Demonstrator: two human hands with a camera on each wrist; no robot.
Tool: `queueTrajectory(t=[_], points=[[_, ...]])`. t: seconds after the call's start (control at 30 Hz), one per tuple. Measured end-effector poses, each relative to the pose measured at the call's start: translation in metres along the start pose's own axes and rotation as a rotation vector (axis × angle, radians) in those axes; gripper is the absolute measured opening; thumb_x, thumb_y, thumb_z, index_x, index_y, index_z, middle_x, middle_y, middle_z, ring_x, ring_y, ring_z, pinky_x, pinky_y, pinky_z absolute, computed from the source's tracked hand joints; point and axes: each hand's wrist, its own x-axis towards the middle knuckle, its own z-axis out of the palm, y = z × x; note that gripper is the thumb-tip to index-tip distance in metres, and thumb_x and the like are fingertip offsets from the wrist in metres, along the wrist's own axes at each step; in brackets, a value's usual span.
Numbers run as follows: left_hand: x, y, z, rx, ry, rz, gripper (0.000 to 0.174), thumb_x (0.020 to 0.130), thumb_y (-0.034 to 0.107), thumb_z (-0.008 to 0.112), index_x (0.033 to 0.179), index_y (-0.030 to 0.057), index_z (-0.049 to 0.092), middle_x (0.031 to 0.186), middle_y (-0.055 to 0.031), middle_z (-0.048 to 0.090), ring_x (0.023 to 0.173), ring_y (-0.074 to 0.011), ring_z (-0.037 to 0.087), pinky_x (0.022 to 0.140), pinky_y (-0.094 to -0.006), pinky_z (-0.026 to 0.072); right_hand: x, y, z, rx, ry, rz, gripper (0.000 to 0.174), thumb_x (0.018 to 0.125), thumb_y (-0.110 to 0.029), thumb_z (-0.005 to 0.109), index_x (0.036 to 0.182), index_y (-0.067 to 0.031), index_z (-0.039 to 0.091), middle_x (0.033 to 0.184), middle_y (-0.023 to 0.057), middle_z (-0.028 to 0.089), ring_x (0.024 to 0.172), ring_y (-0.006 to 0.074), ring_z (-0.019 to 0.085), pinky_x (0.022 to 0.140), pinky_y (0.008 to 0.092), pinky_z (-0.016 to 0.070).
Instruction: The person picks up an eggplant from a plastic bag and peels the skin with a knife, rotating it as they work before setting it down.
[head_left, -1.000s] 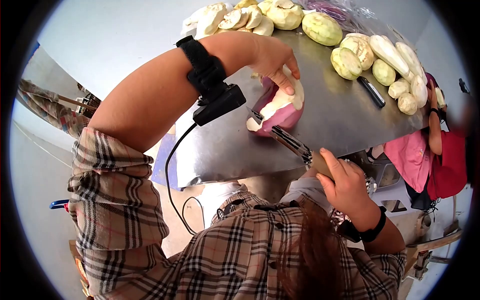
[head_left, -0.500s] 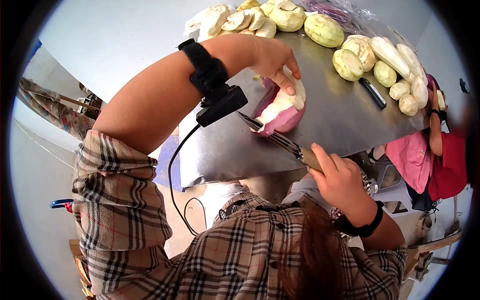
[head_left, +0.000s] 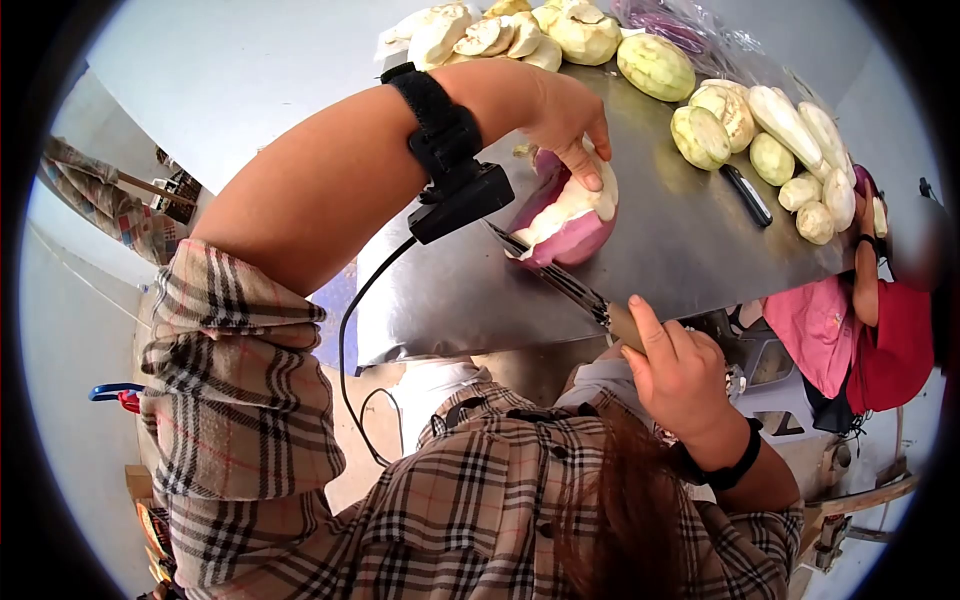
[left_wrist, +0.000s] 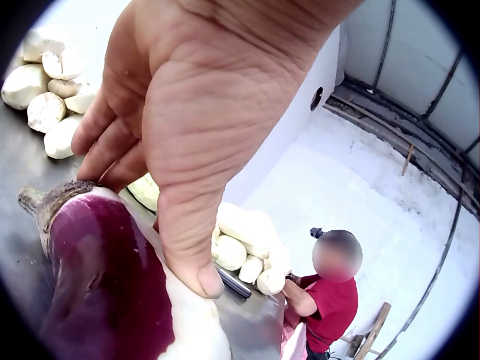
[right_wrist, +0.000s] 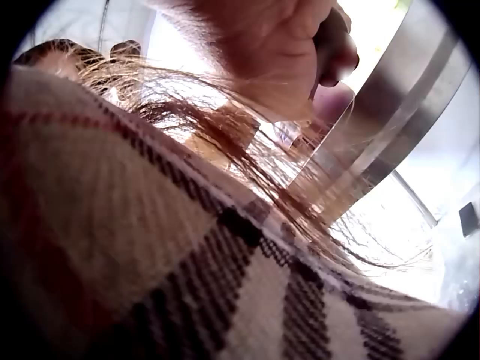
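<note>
A partly peeled purple eggplant (head_left: 575,238) rests on the metal table, pale flesh bared along its upper side. My left hand (head_left: 568,120) grips it near the stem end, thumb over the pale flesh; the left wrist view shows the glossy purple skin (left_wrist: 109,277) and the brown stem (left_wrist: 31,199) beside the fingers of my left hand (left_wrist: 202,112). My right hand (head_left: 680,375) holds a knife by its tan handle (head_left: 626,325), and the blade (head_left: 570,285) lies against the near end of the eggplant. In the right wrist view, hair and plaid cloth hide much of my right hand (right_wrist: 255,45).
Peeled pale eggplants (head_left: 655,67) and cut pieces line the table's far and right edges. A black-handled tool (head_left: 747,196) lies beside them. Clear plastic bags (head_left: 700,40) are at the back. A person in red (head_left: 895,345) is at the right. The metal table (head_left: 420,300) reaches near my lap.
The blade has shifted from the cut toward the eggplant's near left end, and the right hand moved slightly left, then back a little. The left hand keeps its grip; the whole view has shifted slightly.
</note>
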Motion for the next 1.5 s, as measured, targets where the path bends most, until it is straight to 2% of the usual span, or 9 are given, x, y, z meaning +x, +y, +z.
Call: queueTrajectory(t=[0.37, 0.63, 0.73, 0.83, 0.93, 1.03, 1.13, 1.33, 1.5], points=[[-0.01, -0.001, 0.003, 0.016, 0.055, -0.13, 0.076, 0.07, 0.067, 0.069, 0.122, 0.0127, 0.063, 0.094, -0.0146, 0.068, 0.098, -0.0331, 0.062, 0.086, -0.0408, 0.0477, -0.005, 0.019, -0.016, 0.002, 0.021, -0.035, 0.058, 0.067, -0.014, 0.077, 0.123, -0.0086, 0.06, 0.069, 0.0043, 0.047, 0.058, 0.0221, 0.05, 0.056, 0.0351, 0.0428], [-0.022, -0.004, 0.013, -0.019, 0.063, -0.222, 0.078, 0.074, 0.073, 0.06, 0.122, 0.012, 0.058, 0.103, -0.0177, 0.066, 0.104, -0.0346, 0.06, 0.087, -0.0424, 0.0464, -0.012, 0.041, -0.019, -0.052, 0.098, -0.136, 0.051, 0.069, -0.012, 0.074, 0.119, -0.0111, 0.063, 0.069, 0.0021, 0.044, 0.059, 0.0196, 0.049, 0.056, 0.0339, 0.0393], [-0.029, -0.011, 0.019, -0.046, 0.084, -0.231, 0.079, 0.075, 0.075, 0.057, 0.122, 0.0116, 0.055, 0.107, -0.0193, 0.064, 0.105, -0.0366, 0.059, 0.089, -0.0432, 0.0454, -0.019, 0.05, -0.023, -0.053, 0.085, -0.153, 0.058, 0.064, -0.008, 0.075, 0.12, -0.0102, 0.062, 0.074, 0.0044, 0.05, 0.062, 0.0242, 0.051, 0.056, 0.0377, 0.0377], [-0.031, -0.014, 0.025, -0.072, 0.125, -0.248, 0.079, 0.075, 0.075, 0.056, 0.122, 0.0114, 0.055, 0.11, -0.018, 0.063, 0.105, -0.0355, 0.059, 0.09, -0.0426, 0.045, -0.026, 0.062, -0.027, -0.064, 0.068, -0.168, 0.059, 0.064, -0.007, 0.075, 0.122, -0.0114, 0.061, 0.074, 0.0046, 0.049, 0.061, 0.0242, 0.05, 0.055, 0.0377, 0.0362], [-0.033, -0.013, 0.026, -0.097, 0.116, -0.273, 0.079, 0.075, 0.075, 0.056, 0.121, 0.0111, 0.055, 0.11, -0.0172, 0.062, 0.105, -0.0347, 0.059, 0.09, -0.042, 0.045, -0.028, 0.066, -0.033, -0.121, 0.096, -0.191, 0.044, 0.07, -0.009, 0.069, 0.114, -0.0125, 0.066, 0.067, 0.0018, 0.041, 0.057, 0.0201, 0.045, 0.052, 0.0342, 0.0335], [-0.034, -0.017, 0.028, -0.062, 0.163, -0.207, 0.087, 0.073, 0.079, 0.054, 0.127, 0.0117, 0.053, 0.1, -0.0188, 0.066, 0.103, -0.0358, 0.06, 0.088, -0.0429, 0.0464, -0.031, 0.067, -0.036, -0.145, 0.115, -0.2, 0.045, 0.068, -0.008, 0.068, 0.113, -0.0124, 0.067, 0.067, 0.0019, 0.041, 0.057, 0.0199, 0.045, 0.051, 0.0343, 0.0327], [-0.037, -0.014, 0.027, -0.088, 0.14, -0.26, 0.077, 0.075, 0.074, 0.056, 0.122, 0.0124, 0.055, 0.108, -0.017, 0.063, 0.104, -0.0338, 0.059, 0.09, -0.0417, 0.0452, -0.033, 0.066, -0.038, -0.147, 0.113, -0.193, 0.043, 0.068, -0.008, 0.068, 0.111, -0.0124, 0.067, 0.067, 0.0018, 0.041, 0.057, 0.0197, 0.045, 0.051, 0.0343, 0.0324], [-0.04, -0.013, 0.03, -0.077, 0.167, -0.267, 0.077, 0.075, 0.074, 0.057, 0.122, 0.0136, 0.055, 0.108, -0.017, 0.064, 0.105, -0.0344, 0.059, 0.091, -0.0418, 0.0458, -0.037, 0.061, -0.04, -0.115, 0.079, -0.23, 0.046, 0.068, -0.006, 0.068, 0.114, -0.0132, 0.066, 0.066, 0.0015, 0.042, 0.056, 0.0197, 0.045, 0.051, 0.0344, 0.0317], [-0.044, -0.006, 0.032, -0.154, 0.188, -0.235, 0.06, 0.087, 0.059, 0.056, 0.129, 0.0155, 0.054, 0.106, -0.0158, 0.066, 0.101, -0.0303, 0.062, 0.09, -0.0377, 0.0474, -0.039, 0.06, -0.038, -0.083, 0.071, -0.214, 0.051, 0.067, -0.007, 0.072, 0.117, -0.0129, 0.064, 0.066, 0.0021, 0.044, 0.058, 0.0204, 0.046, 0.052, 0.0345, 0.0337]])
